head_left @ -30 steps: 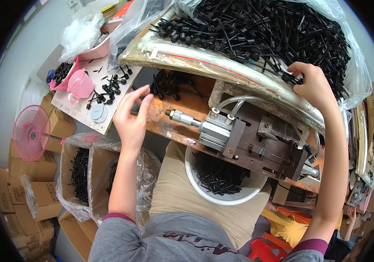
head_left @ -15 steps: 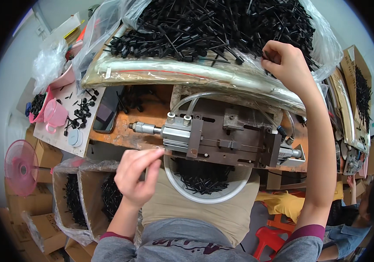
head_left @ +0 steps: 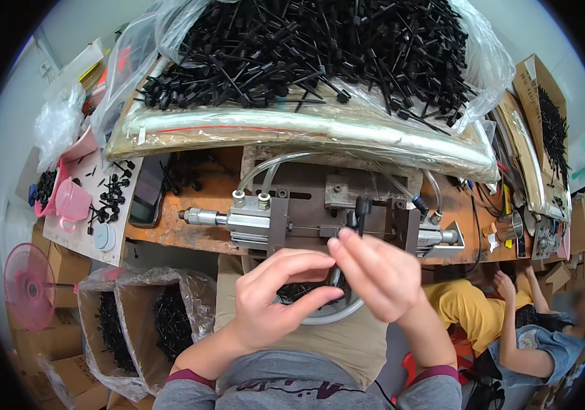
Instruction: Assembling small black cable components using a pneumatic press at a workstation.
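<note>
Over my lap, in front of the clamping machine, my two hands meet. My right hand pinches black stemmed plastic parts, whose upper ends stick up blurred above the fingertips. My left hand curls in from the side, thumb and fingers around the lower black end at the right fingertips. How firmly it grips is partly hidden. Below the hands, a white basket holding black pieces is mostly covered. A large heap of similar black parts lies on the plastic-covered tray beyond the machine.
Loose black parts, a pink cup and a phone lie at the left. Lined cartons of black pieces stand at lower left, near a pink fan. Air hoses run behind the machine. Another person sits at the right.
My right hand has come down from the heap to the front of the machine, bringing black parts. My left hand has moved right to meet it. The view has shifted slightly.
</note>
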The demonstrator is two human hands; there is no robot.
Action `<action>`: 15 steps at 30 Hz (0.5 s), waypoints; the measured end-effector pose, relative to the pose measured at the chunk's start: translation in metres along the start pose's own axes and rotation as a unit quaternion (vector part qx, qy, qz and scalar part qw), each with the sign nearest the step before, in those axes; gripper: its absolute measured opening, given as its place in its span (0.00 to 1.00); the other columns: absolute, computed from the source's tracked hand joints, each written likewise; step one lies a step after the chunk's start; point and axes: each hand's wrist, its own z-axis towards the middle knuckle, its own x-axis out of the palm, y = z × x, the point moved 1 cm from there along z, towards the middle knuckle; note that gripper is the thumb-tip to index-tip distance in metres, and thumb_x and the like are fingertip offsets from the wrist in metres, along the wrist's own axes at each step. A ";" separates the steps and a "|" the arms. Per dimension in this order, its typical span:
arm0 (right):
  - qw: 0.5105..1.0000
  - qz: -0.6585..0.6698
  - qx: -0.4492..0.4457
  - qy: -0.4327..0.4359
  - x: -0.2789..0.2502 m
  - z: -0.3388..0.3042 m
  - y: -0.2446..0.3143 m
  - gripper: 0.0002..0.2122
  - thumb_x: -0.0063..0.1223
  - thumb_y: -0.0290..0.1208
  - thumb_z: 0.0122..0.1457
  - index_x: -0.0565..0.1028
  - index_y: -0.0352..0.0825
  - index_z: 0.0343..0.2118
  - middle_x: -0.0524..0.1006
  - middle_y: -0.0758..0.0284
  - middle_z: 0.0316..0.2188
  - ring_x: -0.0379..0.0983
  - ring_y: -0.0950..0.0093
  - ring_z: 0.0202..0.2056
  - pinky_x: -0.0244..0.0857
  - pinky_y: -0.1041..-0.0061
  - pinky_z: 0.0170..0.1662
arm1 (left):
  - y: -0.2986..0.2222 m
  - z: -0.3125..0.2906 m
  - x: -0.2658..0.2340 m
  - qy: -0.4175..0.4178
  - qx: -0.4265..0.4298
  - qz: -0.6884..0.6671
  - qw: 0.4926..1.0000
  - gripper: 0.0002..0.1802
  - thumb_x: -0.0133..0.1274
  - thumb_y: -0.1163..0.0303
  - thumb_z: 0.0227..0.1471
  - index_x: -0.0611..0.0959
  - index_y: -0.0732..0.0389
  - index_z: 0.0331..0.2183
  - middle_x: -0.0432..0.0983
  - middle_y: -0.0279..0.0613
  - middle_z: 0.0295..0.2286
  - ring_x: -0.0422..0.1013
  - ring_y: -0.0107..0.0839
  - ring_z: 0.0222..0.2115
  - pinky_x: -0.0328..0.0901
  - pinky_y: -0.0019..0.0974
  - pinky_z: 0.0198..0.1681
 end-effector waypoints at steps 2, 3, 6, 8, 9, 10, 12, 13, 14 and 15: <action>1.000 -0.012 0.027 -0.005 -0.002 -0.011 0.009 0.14 0.54 0.24 0.47 0.80 0.23 0.36 0.79 0.55 0.38 0.79 0.69 0.33 0.78 0.74 0.38 | -0.001 0.000 0.002 0.037 0.023 0.031 0.999 0.19 0.67 0.80 0.42 0.82 0.68 0.40 0.78 0.48 0.37 0.78 0.30 0.32 0.76 0.30 0.36; 1.000 -0.015 0.027 -0.002 -0.003 -0.016 0.011 0.14 0.54 0.24 0.47 0.80 0.23 0.36 0.79 0.55 0.38 0.78 0.69 0.33 0.77 0.74 0.38 | -0.001 0.000 0.003 0.053 0.035 0.047 0.997 0.19 0.67 0.80 0.42 0.82 0.68 0.39 0.79 0.47 0.36 0.77 0.30 0.32 0.76 0.30 0.35; 0.999 -0.039 0.030 0.006 -0.006 -0.033 0.009 0.14 0.55 0.24 0.48 0.81 0.24 0.37 0.79 0.54 0.39 0.78 0.68 0.33 0.77 0.73 0.39 | 0.002 -0.005 0.009 0.048 0.074 0.131 0.987 0.19 0.68 0.79 0.38 0.83 0.66 0.37 0.79 0.45 0.34 0.76 0.33 0.32 0.73 0.31 0.34; 0.994 -0.025 0.099 0.028 -0.014 -0.049 0.009 0.13 0.56 0.23 0.50 0.81 0.26 0.39 0.79 0.55 0.39 0.79 0.67 0.34 0.76 0.73 0.40 | 0.009 -0.010 0.009 0.054 0.087 0.181 0.978 0.20 0.68 0.79 0.37 0.84 0.64 0.37 0.79 0.44 0.35 0.76 0.35 0.34 0.73 0.32 0.34; 0.989 -0.012 0.151 -0.006 -0.016 -0.054 0.010 0.13 0.58 0.19 0.50 0.80 0.28 0.40 0.79 0.56 0.39 0.79 0.66 0.35 0.75 0.74 0.39 | 0.012 -0.012 0.011 0.062 0.087 0.211 0.972 0.19 0.68 0.80 0.37 0.84 0.64 0.37 0.79 0.43 0.36 0.76 0.35 0.34 0.73 0.32 0.33; 0.978 0.000 0.199 -0.054 -0.016 -0.059 0.012 0.13 0.59 0.17 0.49 0.80 0.28 0.41 0.79 0.56 0.39 0.79 0.66 0.36 0.75 0.74 0.39 | 0.015 -0.013 0.014 0.069 0.087 0.241 0.964 0.19 0.68 0.80 0.37 0.84 0.64 0.37 0.79 0.43 0.36 0.75 0.35 0.34 0.73 0.32 0.33; 0.954 0.026 0.276 -0.117 -0.021 -0.066 0.018 0.14 0.62 0.12 0.48 0.79 0.29 0.40 0.80 0.56 0.39 0.80 0.67 0.36 0.76 0.74 0.38 | 0.021 -0.013 0.019 0.086 0.112 0.297 0.944 0.18 0.66 0.78 0.38 0.84 0.64 0.36 0.78 0.44 0.41 0.75 0.36 0.35 0.72 0.34 0.34; 0.938 0.057 0.305 -0.154 -0.021 -0.066 0.021 0.14 0.64 0.12 0.47 0.78 0.29 0.38 0.80 0.56 0.38 0.80 0.68 0.35 0.76 0.74 0.37 | 0.024 -0.012 0.021 0.094 0.119 0.323 0.934 0.17 0.65 0.77 0.38 0.84 0.64 0.36 0.78 0.44 0.42 0.75 0.36 0.35 0.71 0.34 0.35; 0.931 0.069 0.319 -0.165 -0.023 -0.066 0.024 0.14 0.65 0.12 0.46 0.78 0.28 0.38 0.80 0.56 0.36 0.80 0.68 0.34 0.76 0.75 0.35 | 0.028 -0.011 0.023 0.103 0.126 0.349 0.923 0.16 0.65 0.76 0.39 0.84 0.64 0.36 0.78 0.44 0.43 0.75 0.36 0.35 0.71 0.35 0.36; 0.922 0.080 0.333 -0.178 -0.026 -0.065 0.027 0.15 0.65 0.12 0.45 0.78 0.27 0.38 0.80 0.56 0.35 0.80 0.69 0.33 0.76 0.76 0.34 | 0.032 -0.010 0.025 0.112 0.135 0.374 0.910 0.16 0.64 0.75 0.39 0.83 0.64 0.35 0.78 0.45 0.45 0.75 0.36 0.34 0.71 0.35 0.37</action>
